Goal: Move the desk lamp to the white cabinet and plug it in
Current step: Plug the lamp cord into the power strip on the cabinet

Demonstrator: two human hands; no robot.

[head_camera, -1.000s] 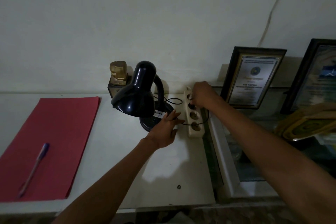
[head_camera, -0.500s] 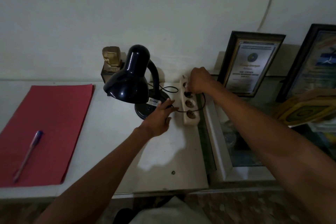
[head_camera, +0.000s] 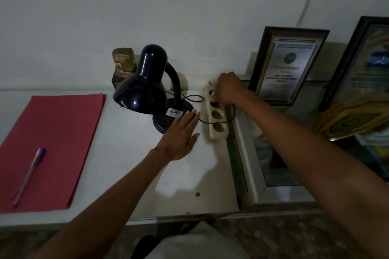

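A black desk lamp (head_camera: 145, 84) stands unlit on the white cabinet top (head_camera: 134, 160), close to the wall. Its thin black cord (head_camera: 228, 119) loops over a cream power strip (head_camera: 217, 114) lying to its right. My right hand (head_camera: 227, 88) is closed over the strip's far sockets, on the lamp's plug; the plug itself is mostly hidden under the fingers. My left hand (head_camera: 181, 136) lies flat with fingers spread, its fingertips touching the lamp's round base.
A red folder (head_camera: 52, 145) with a purple pen (head_camera: 29, 174) lies at the left. A small gold trophy (head_camera: 123, 63) stands behind the lamp. Framed certificates (head_camera: 288, 65) lean on the wall above a glass-topped case (head_camera: 273, 153) at the right.
My left hand has flattened and slid forward against the lamp base. The right hand stays on the strip's far sockets, shifting slightly. The camera view has moved a little.
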